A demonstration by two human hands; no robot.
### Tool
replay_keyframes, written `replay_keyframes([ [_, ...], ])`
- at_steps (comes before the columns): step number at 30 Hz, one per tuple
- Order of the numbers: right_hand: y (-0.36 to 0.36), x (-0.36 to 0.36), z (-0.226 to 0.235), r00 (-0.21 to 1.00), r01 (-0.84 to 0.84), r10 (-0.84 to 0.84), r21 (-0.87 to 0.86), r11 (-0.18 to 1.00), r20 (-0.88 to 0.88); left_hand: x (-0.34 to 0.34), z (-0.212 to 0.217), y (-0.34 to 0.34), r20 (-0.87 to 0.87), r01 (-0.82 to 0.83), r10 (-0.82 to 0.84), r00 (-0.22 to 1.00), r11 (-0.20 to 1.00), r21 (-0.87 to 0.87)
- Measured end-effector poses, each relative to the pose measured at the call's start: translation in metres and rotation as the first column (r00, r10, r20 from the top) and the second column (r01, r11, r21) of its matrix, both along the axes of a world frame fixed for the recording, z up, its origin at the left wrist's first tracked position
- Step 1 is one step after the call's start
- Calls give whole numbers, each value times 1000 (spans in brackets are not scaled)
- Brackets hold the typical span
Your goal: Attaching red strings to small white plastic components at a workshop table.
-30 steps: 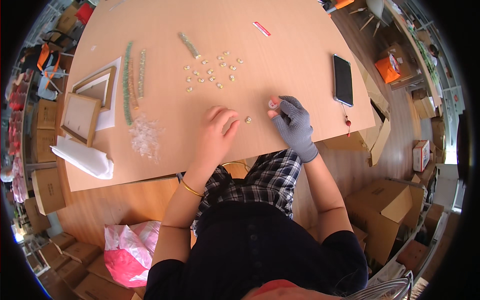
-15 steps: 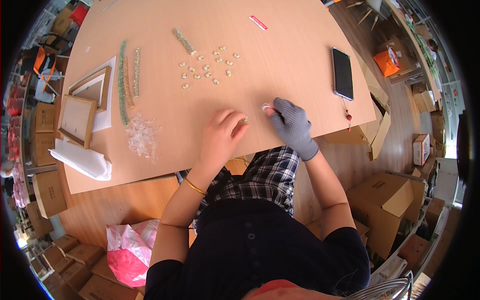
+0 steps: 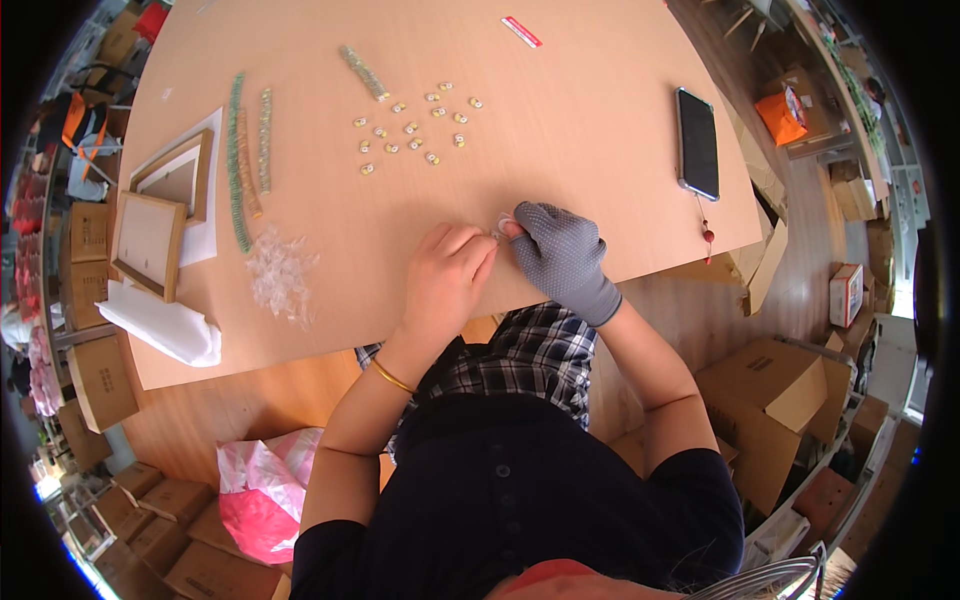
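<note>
Pinching a tiny pale piece (image 3: 503,226) betw. both hands: bare left hand (image 3: 443,277) has fingers curled together w/ tips meeting it from the left, right hand (image 3: 560,258) in a grey knit glove has thumb & forefinger closed on it from the right. Piece too small to tell its shape. It sits just above the bench (image 3: 600,70) surface, near the front edge, straight ahead of the person's chest. Gold bangle (image 3: 392,378) on the left wrist.

Further up the bench, a scatter of small yellowish-white beads (image 3: 415,128), well apart from the hands. Beside them, up-left, a short greenish strip (image 3: 364,72) lying diagonal. Left of that, several long green & brownish strips (image 3: 243,160) running lengthwise. Below those, a heap of clear crumpled plastic bits (image 3: 280,274), near the left hand but not touching. Far left: two shallow wooden frames (image 3: 150,242) on white sheets, plus a rolled white wad (image 3: 165,330) at the bench corner.

Right side: dark phone (image 3: 697,143) lying flat, w/ a small red charm hanging off the edge. Top: small red-white tag (image 3: 521,31). On the floor: pink-white plastic bag (image 3: 262,485) lower left, cardboard boxes (image 3: 770,400) right.
</note>
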State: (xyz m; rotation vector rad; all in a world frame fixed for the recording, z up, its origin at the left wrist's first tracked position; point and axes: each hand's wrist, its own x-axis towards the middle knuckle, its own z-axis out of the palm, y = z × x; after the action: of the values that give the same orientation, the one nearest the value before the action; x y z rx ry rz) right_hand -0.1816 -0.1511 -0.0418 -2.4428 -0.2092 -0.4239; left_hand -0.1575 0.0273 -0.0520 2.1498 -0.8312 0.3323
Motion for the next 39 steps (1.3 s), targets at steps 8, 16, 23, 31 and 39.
replay_keyframes([
  [8,5,0,-1,999,27,-27,-9,1000,-18,-1,4,-1,-28,2,-2,1000,1000,4],
  [16,3,3,9,999,-14,13,-24,1000,-47,-1,3,-2,-25,15,-16,1000,1000,-7],
  [23,1,2,6,999,-35,35,-3,999,-35,-1,3,-3,-16,22,-22,1000,1000,-14],
  [31,-4,0,0,999,-54,54,40,998,1,1,2,0,-13,41,-41,999,999,-8],
  [39,-4,0,-2,998,-41,42,14,999,-42,-1,-1,0,-22,26,-26,999,1000,-4],
])
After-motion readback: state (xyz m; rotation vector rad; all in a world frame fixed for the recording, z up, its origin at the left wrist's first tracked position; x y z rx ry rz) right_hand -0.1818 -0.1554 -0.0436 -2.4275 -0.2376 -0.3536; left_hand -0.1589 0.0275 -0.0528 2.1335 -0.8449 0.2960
